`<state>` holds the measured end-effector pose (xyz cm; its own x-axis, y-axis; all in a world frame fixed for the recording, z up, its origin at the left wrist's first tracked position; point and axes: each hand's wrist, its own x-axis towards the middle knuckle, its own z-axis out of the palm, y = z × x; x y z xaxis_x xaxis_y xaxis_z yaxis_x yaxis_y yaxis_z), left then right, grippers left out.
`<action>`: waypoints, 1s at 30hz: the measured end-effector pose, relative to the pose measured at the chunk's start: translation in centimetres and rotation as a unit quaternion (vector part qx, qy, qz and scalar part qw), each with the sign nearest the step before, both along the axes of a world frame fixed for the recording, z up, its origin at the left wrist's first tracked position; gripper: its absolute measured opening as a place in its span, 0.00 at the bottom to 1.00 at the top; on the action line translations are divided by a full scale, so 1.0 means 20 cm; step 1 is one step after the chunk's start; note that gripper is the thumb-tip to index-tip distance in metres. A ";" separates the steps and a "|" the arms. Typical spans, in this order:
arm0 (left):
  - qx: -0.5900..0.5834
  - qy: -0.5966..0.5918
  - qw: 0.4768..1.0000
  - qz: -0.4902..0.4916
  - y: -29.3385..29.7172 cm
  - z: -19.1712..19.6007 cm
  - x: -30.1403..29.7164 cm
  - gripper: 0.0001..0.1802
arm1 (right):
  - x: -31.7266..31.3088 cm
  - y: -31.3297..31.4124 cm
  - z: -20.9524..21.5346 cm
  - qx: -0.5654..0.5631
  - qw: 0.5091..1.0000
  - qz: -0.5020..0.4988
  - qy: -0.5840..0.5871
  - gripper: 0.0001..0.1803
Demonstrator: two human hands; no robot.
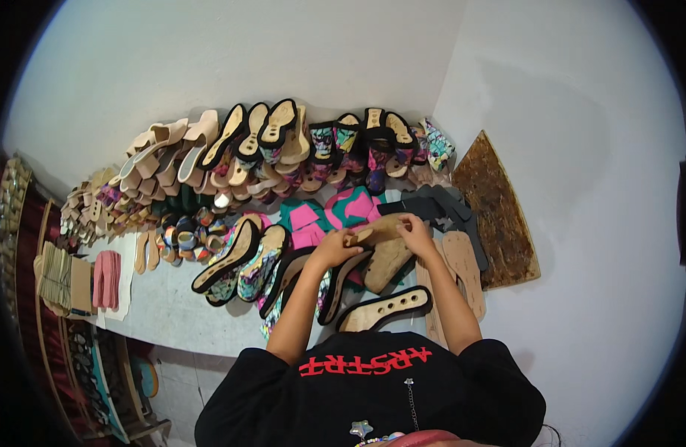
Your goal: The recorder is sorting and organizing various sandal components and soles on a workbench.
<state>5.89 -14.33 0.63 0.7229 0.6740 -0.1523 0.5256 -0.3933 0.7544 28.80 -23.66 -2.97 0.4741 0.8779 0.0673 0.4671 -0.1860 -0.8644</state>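
While stacked sandals (283,149) crowd the table's (164,313) far edge, I see both hands gripping one tan sole (384,249). Left hand (334,247) and right hand (417,232) pinch its upper end, long axis running toward me.

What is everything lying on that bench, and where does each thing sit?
Cork sole piece: one, tan, held in both hands at centre.
Black-rimmed soles: several, patterned sides, leaning in a row left of the hands.
Sole with holes: one, beige with black rim, nearest the person.
Pink and green pieces: several, behind the hands.
Stacked sandals: many, beige and patterned, along the back wall.
Brown board: one, mottled, right corner.
Pink strips: small stack, far left.
Left hand: grip on the cork piece.
Right hand: grip on the cork piece.
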 end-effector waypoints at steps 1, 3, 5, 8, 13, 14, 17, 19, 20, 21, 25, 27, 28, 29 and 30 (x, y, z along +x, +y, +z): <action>0.027 0.006 1.000 -0.007 -0.05 -0.07 -0.04 0.29 | -0.06 -0.02 0.01 -0.008 1.000 0.023 -0.013 0.16; 0.065 0.009 0.998 0.017 -0.15 -0.09 -0.07 0.32 | -0.15 -0.06 0.01 -0.023 0.997 0.048 -0.063 0.17; 0.109 0.062 0.990 0.070 -0.25 -0.05 -0.08 0.36 | -0.23 -0.08 0.01 -0.016 0.991 0.094 -0.099 0.19; 0.073 0.050 0.985 0.151 -0.26 -0.16 -0.13 0.37 | -0.33 -0.10 0.02 0.003 0.980 0.110 -0.166 0.20; 0.076 -0.059 0.987 0.131 -0.34 0.05 -0.17 0.24 | -0.35 -0.14 0.05 0.003 0.991 0.113 -0.076 0.24; 0.077 -0.059 0.986 0.132 -0.33 0.08 -0.17 0.24 | -0.35 -0.13 0.08 -0.008 0.991 0.132 0.013 0.25; 0.116 -0.164 0.972 0.122 -0.31 0.18 -0.18 0.21 | -0.35 -0.16 0.30 -0.076 0.969 0.152 0.182 0.28; 0.123 -0.197 0.968 0.097 -0.34 0.27 -0.11 0.20 | -0.31 -0.22 0.49 -0.145 0.943 0.170 0.247 0.27; 0.129 -0.226 0.963 0.075 -0.36 0.32 -0.08 0.18 | -0.29 -0.24 0.55 -0.142 0.944 0.169 0.245 0.27; 0.142 -0.243 0.958 0.061 -0.37 0.37 -0.06 0.17 | -0.28 -0.26 0.59 -0.119 0.948 0.196 0.219 0.26; 0.191 -0.316 0.929 0.029 -0.34 0.50 0.04 0.17 | -0.22 -0.32 0.73 -0.025 0.952 0.232 0.196 0.30; 0.140 -0.350 0.925 0.049 -0.31 0.57 0.09 0.17 | -0.18 -0.34 0.78 0.049 0.929 0.235 0.282 0.40; 0.088 -0.379 0.918 0.072 -0.29 0.59 0.11 0.17 | -0.16 -0.33 0.72 0.051 0.930 0.234 0.280 0.40; 0.002 -0.426 0.902 0.069 -0.23 0.53 0.15 0.18 | -0.11 -0.31 0.63 0.095 0.937 0.202 0.269 0.39; -0.139 -0.438 0.885 0.080 -0.25 0.61 0.18 0.18 | -0.06 -0.32 0.53 0.137 0.942 0.162 0.258 0.39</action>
<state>9.45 -19.28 12.92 0.5451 0.8024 0.2428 -0.2758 -0.1019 0.9558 27.67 -30.02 7.59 0.2150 0.9655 0.1469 -0.0352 0.1580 -0.9868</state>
